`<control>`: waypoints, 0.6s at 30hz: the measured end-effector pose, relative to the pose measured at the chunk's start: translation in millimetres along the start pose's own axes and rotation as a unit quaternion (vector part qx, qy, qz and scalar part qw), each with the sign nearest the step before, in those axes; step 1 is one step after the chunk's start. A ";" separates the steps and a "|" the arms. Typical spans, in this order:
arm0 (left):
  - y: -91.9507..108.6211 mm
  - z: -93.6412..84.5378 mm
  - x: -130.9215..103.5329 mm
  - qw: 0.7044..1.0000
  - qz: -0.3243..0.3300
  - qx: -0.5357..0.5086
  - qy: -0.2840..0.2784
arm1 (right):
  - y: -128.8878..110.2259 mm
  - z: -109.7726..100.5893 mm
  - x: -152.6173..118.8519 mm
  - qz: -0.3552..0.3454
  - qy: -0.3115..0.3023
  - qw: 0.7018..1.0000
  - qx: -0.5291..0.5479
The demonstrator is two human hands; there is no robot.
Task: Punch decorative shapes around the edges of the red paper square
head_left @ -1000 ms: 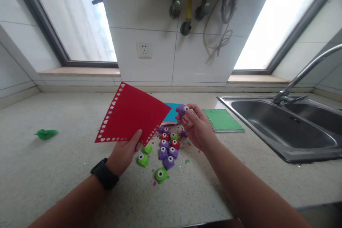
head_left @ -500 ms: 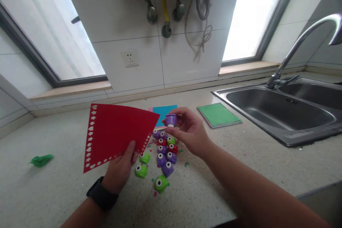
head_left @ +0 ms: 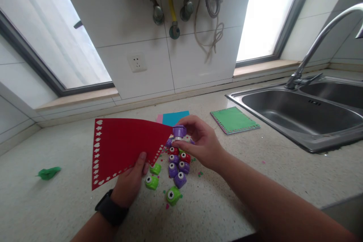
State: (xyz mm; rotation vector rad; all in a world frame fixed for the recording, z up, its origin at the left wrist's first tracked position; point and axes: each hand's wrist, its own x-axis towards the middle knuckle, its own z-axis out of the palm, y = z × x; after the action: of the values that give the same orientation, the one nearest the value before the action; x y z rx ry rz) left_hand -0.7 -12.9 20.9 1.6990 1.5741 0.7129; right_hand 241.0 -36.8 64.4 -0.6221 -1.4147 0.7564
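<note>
My left hand (head_left: 132,176) grips a sheet of red paper (head_left: 127,141) by its lower edge, thumb on top. Cut-out hearts, stars and flowers run along the paper's left, bottom and lower right edges. Between the thumb and fingers of my right hand (head_left: 200,140) is a purple craft punch (head_left: 179,131), at the paper's right corner; I cannot tell whether the paper is inside its slot. Below lie several more punches: purple ones (head_left: 180,179), red ones (head_left: 185,157) and green ones (head_left: 172,195), with small paper bits (head_left: 200,174) scattered around.
Blue paper (head_left: 176,117) lies behind the punches. A stack of green paper (head_left: 235,119) with punched edges sits near the steel sink (head_left: 272,109) and its faucet (head_left: 314,49). A crumpled green piece (head_left: 48,173) rests at the left of the counter (head_left: 70,211).
The red paper's right corner and the purple punch have come together, where a gap stood between them before. The camera view has shifted slightly.
</note>
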 end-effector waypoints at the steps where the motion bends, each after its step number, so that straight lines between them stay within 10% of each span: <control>1: -0.2 -0.1 0.2 1.000 -0.008 -0.002 0.001 | 0.3 -0.3 0.2 0.001 -0.002 1.000 0.001; 18: -6.4 7.9 -0.2 0.990 0.054 -0.109 0.067 | 7.8 1.2 5.4 0.221 -0.022 0.973 0.066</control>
State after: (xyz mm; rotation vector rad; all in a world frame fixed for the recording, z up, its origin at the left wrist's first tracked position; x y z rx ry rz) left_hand 1.6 -14.0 11.1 1.6119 1.4407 1.0343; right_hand 239.0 -27.7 61.9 -0.8332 -1.2655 1.2120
